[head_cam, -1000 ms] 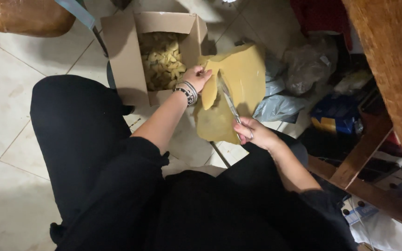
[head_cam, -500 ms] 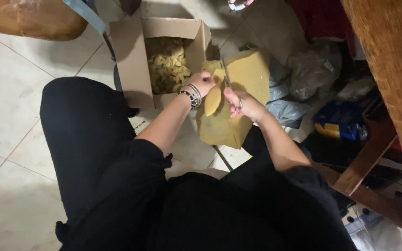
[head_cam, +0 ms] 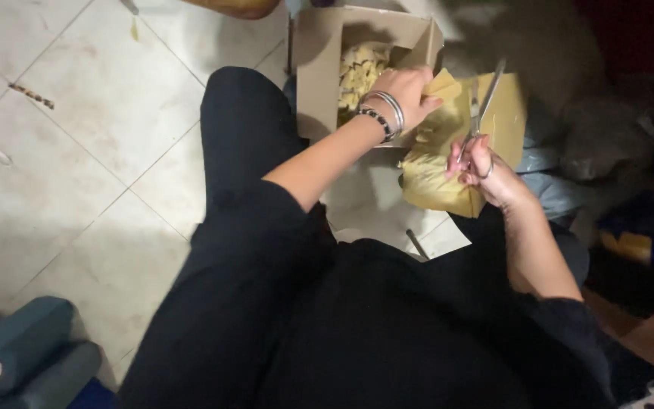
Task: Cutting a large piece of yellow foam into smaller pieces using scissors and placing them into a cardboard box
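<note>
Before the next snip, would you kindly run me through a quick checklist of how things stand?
1. Scissors gripped by right hand: ok.
2. Blades parted over the yellow sheet: ok.
3. Left hand pinching the sheet's edge: ok.
4. Left fingers apart from the blades: ok, a gap shows.
5. Box open beside the sheet, yellow pieces inside: ok.
6. Cut line on the sheet: cannot tell, too blurred.
</note>
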